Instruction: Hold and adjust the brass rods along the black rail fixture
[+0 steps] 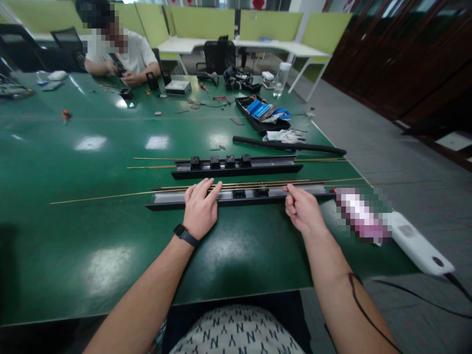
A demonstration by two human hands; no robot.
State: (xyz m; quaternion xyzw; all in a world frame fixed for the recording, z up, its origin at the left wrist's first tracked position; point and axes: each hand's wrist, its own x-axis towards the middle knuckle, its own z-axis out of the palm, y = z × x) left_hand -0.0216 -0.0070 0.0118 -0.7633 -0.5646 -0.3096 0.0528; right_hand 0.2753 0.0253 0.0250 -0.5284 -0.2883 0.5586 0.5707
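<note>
A black rail with a silver channel (169, 198) lies crosswise on the green table in front of me. Several long thin brass-coloured rods (99, 198) run along it and stick out past its ends. My left hand (201, 202) rests over the rail's left part, fingers stretched and thumb apart, touching the rods. On the right, my right hand (303, 205) is closed, with thumb and forefinger pinching a thin rod near the rail. Two small black blocks (261, 191) sit in the channel between my hands. Just beyond lies a second rail (236, 171) with several black blocks (246, 160).
A black foam tube (287, 145), white gloves (285, 136) and a black tray (263, 127) with blue packets lie farther back. At right are a blurred pink item (361, 216) and a white corded device (420, 241). A person (121, 54) sits across the table (121, 275).
</note>
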